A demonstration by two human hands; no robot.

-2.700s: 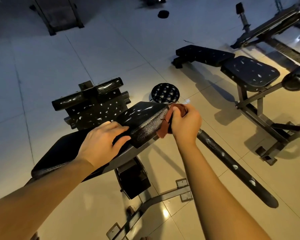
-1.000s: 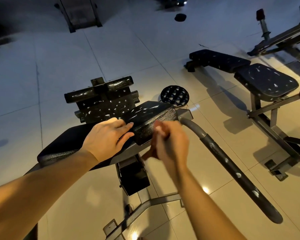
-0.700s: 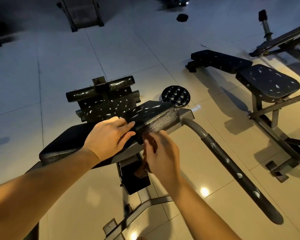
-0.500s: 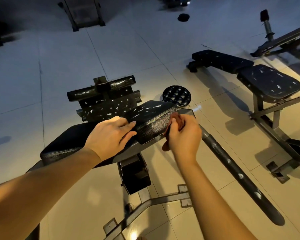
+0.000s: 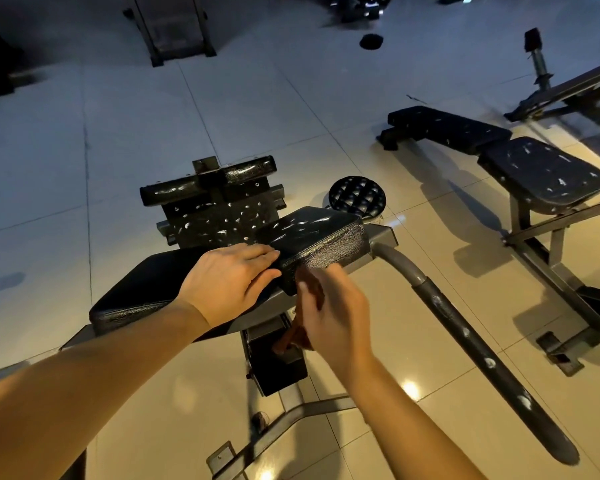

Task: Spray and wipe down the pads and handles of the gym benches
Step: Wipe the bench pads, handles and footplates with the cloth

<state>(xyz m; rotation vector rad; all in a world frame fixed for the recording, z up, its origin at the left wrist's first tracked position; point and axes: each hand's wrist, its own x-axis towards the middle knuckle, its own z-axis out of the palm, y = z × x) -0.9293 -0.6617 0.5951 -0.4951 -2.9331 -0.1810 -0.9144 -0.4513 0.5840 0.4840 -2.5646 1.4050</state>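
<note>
A black bench runs across the middle, with a long back pad (image 5: 142,289) and a raised, cracked seat pad (image 5: 316,233). My left hand (image 5: 229,282) rests flat where the two pads meet, fingers straight. My right hand (image 5: 336,317) holds a reddish-brown cloth (image 5: 309,306) against the near side edge of the seat pad, blurred by motion. A long dark padded handle (image 5: 478,355) slopes from the seat's frame down to the lower right.
A black roller and foot plate (image 5: 208,202) stand beyond the bench. A round quilted cushion (image 5: 356,195) lies behind the seat. A second bench (image 5: 541,174) stands at the right, with a bar frame (image 5: 568,88) behind it. Tiled floor (image 5: 257,109) surrounds everything.
My right hand has slid the cloth back along the seat pad's side edge, from its front corner down towards me. My left hand has stayed on the pads.
</note>
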